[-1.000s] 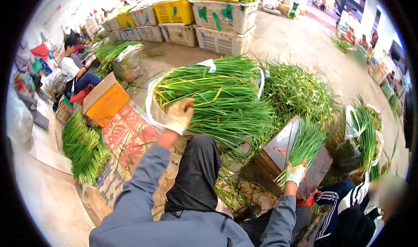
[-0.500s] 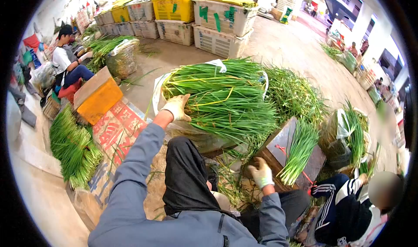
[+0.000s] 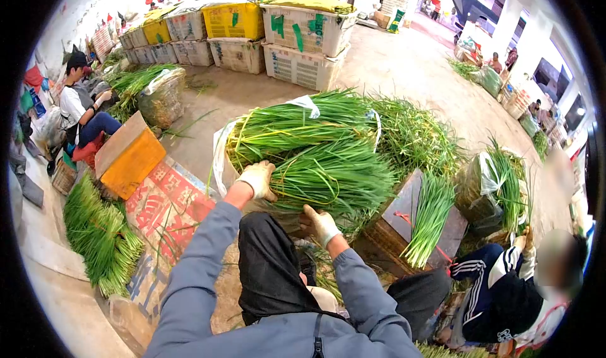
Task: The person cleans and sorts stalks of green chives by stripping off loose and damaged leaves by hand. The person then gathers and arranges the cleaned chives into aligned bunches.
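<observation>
A big heap of long green chives fills a sack with a white plastic liner in front of me. Both my hands wear pale work gloves. My left hand is closed over the left end of the nearest bunch of chives. My right hand is at that bunch's front edge, fingers apart and pointing toward it; its fingertips are partly hidden by the leaves. A tied bunch of chives lies on a dark-topped wooden box to my right, with a red string beside it.
Loose greens are piled behind the sack. Stacked crates stand at the back. An orange box and more chives sit at left. One person sits at left, another close at right.
My right hand has moved left and up from beside the box to the front of the heap. My left hand has moved lower on the chives, and the near bunch now stands apart.
</observation>
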Demonstrator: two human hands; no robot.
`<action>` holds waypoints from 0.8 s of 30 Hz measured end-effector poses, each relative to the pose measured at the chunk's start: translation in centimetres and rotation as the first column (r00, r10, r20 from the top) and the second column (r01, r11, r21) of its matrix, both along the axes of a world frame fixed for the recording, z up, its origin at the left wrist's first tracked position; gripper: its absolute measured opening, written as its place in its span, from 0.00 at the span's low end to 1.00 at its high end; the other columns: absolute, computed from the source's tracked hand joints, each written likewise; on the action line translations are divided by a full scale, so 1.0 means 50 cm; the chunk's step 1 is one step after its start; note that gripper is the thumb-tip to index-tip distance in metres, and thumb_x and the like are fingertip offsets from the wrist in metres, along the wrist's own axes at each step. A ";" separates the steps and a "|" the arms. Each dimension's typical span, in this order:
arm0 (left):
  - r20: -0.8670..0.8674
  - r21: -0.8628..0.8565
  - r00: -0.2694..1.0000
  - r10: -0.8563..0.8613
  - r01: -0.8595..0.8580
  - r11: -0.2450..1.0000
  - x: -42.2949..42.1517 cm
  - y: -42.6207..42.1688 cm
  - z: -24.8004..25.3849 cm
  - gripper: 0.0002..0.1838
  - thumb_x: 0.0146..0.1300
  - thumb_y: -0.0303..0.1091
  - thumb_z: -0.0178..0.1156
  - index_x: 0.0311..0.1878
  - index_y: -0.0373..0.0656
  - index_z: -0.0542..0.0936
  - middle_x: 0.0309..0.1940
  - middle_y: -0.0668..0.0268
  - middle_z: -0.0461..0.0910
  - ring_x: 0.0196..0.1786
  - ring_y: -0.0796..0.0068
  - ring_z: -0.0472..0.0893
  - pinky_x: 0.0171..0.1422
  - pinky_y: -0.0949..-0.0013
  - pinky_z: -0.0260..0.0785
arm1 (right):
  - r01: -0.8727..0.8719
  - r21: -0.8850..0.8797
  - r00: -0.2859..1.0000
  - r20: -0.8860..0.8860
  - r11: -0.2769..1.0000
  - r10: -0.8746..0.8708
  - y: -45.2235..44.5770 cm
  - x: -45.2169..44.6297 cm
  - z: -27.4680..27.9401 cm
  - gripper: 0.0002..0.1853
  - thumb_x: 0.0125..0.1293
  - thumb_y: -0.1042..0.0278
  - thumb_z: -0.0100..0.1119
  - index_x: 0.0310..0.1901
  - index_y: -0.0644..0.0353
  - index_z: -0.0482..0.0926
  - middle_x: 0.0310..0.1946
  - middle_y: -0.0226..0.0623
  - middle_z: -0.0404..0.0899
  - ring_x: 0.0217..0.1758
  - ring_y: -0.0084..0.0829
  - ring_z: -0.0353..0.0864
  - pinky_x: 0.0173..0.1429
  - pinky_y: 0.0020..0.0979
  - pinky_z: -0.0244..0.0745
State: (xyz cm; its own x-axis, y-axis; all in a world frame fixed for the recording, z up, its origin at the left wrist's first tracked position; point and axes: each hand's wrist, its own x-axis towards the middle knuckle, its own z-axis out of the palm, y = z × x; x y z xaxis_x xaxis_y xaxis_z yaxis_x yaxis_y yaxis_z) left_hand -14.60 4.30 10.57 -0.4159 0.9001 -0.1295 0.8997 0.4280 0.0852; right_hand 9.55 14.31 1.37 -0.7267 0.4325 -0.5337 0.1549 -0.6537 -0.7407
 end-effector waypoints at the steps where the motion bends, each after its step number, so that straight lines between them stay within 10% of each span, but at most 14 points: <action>1: 0.096 0.006 0.995 -0.034 0.034 0.999 -0.003 0.003 -0.006 0.55 0.35 0.55 0.81 0.68 0.43 0.72 0.59 0.47 0.78 0.64 0.50 0.77 0.68 0.55 0.70 | 0.003 -0.030 1.000 -0.027 1.000 -0.004 0.003 0.002 -0.032 0.39 0.67 0.55 0.70 0.70 0.71 0.62 0.65 0.49 0.73 0.66 0.45 0.77 0.65 0.45 0.75; 5: 0.221 -0.049 0.975 0.040 -0.030 0.998 0.001 0.017 0.019 0.67 0.32 0.56 0.81 0.76 0.40 0.57 0.56 0.41 0.81 0.59 0.44 0.81 0.63 0.56 0.73 | -0.016 -0.053 1.000 0.001 0.998 0.016 0.007 0.003 -0.071 0.36 0.65 0.55 0.73 0.65 0.69 0.69 0.60 0.48 0.77 0.62 0.43 0.79 0.62 0.46 0.77; 10: 0.414 -0.234 0.910 -0.020 0.128 0.964 -0.031 0.071 0.017 0.47 0.31 0.56 0.81 0.57 0.38 0.81 0.53 0.49 0.85 0.54 0.53 0.84 0.62 0.58 0.75 | -0.215 0.097 0.947 0.264 0.972 0.184 0.020 0.004 -0.110 0.37 0.60 0.37 0.72 0.57 0.63 0.81 0.52 0.39 0.84 0.55 0.37 0.84 0.56 0.46 0.78; 12: 0.363 -0.234 0.931 -0.026 0.118 0.965 -0.009 0.078 0.024 0.46 0.30 0.56 0.82 0.54 0.37 0.83 0.52 0.51 0.85 0.55 0.54 0.84 0.62 0.58 0.75 | -0.108 0.114 0.979 0.186 0.987 0.086 0.029 -0.018 -0.244 0.37 0.58 0.37 0.73 0.57 0.62 0.82 0.54 0.39 0.84 0.55 0.37 0.83 0.55 0.45 0.77; 14: 0.128 -0.165 0.968 -0.216 0.235 0.958 0.005 0.074 0.013 0.52 0.30 0.57 0.81 0.59 0.33 0.79 0.52 0.46 0.84 0.57 0.50 0.82 0.63 0.58 0.74 | -0.081 0.035 0.970 0.231 0.996 0.071 0.024 0.023 -0.137 0.41 0.57 0.39 0.75 0.60 0.68 0.79 0.57 0.43 0.83 0.57 0.37 0.82 0.57 0.42 0.77; 24: 0.375 -0.114 0.922 -0.091 0.143 0.983 0.049 0.028 0.014 0.67 0.31 0.53 0.82 0.76 0.39 0.60 0.52 0.43 0.83 0.55 0.48 0.83 0.61 0.57 0.75 | -0.032 0.057 0.978 -0.205 0.998 0.043 -0.007 0.027 -0.145 0.34 0.62 0.52 0.75 0.62 0.69 0.77 0.60 0.41 0.80 0.58 0.34 0.81 0.64 0.35 0.74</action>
